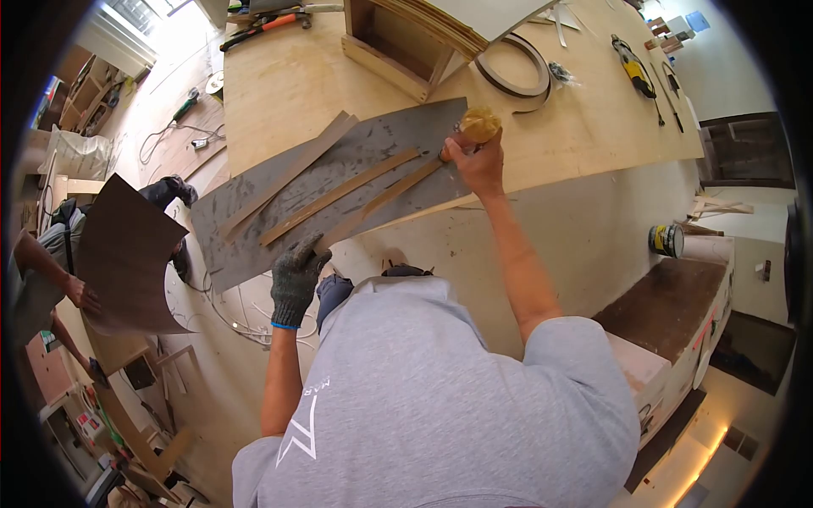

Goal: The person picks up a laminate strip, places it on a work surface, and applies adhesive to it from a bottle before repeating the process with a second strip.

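My left hand (296,275), in a dark knitted glove with a blue cuff, pinches the near end of a thin brown edging strip (396,190). This strip slants over a grey sheet (406,127) toward my right hand (481,165). Bare and closed, the right hand grips an amber-yellow, crinkled-looking item (480,125) at the strip's far end; its exact kind I cannot tell. Beside the held strip lies a second narrow strip (343,195), and farther left a wider strip (292,173) rests on the same sheet.
On the plywood table (584,127) are an open wooden box (394,51), a coiled edging band (538,80), a yellow-black power tool (633,68) and a hammer (271,27). At left, another person's hand (82,294) holds a curved brown sheet (127,254). A paint can (666,240) stands right.
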A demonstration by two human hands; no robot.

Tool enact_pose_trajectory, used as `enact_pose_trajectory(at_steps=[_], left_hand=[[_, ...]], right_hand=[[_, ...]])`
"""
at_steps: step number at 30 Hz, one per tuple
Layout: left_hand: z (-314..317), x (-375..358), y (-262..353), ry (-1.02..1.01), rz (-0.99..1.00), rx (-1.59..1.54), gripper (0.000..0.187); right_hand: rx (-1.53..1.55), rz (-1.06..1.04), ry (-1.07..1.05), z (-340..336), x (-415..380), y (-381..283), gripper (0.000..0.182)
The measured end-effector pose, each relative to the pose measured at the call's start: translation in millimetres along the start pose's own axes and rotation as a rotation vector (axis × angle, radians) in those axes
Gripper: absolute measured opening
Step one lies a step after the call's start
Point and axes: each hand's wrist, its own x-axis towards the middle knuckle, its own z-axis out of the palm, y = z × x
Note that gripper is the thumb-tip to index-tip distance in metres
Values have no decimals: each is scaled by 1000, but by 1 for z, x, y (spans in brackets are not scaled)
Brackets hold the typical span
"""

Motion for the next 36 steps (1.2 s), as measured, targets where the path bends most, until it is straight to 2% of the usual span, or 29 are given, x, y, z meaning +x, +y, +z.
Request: enact_pose_trajectory(at_steps=[3,6,9,12,15,18,21,22,25,26,29,30,33,34,36], left_hand=[[0,-1,1,7,-1,-16,37],[1,-1,0,10,14,-29,39],[2,-2,-4,25,50,-14,41],[-1,-3,-1,22,22,-21,40],[-1,-3,5,17,-12,-27,39],[1,-2,-1,31,23,-6,40],[-1,-5,2,20,-18,-20,39],[-1,-5,1,20,-1,6,39],[-2,-5,0,22,-5,18,39],[-2,-6,0,16,-19,14,39],[-6,-5,6,-1,-12,40,39],[-5,-4,5,1,-8,35,40],[-4,-6,1,15,-6,18,40],[-5,-5,2,16,-6,12,40],[-10,-9,4,10,-33,-7,40]], right_hand=[[80,-28,-47,11,-17,-5,55],[-44,-206,-56,29,-32,-22,53],[4,-196,-19,16,-13,-9,54],[-6,-29,-7,-3,7,-3,56],[100,-123,-114,18,-9,23,54],[37,-181,-102,18,-29,-22,50],[72,-68,-22,-8,3,20,49],[-52,-2,20,-22,9,5,48],[-18,-105,187,-37,19,3,49],[91,-150,134,-37,21,17,50],[-20,-163,-23,-16,-2,18,52],[26,-74,-55,-10,-11,-1,53],[-92,-171,-18,-11,-10,9,53],[-42,-185,22,-16,-4,12,53],[-29,-143,54,-23,-2,7,54]])
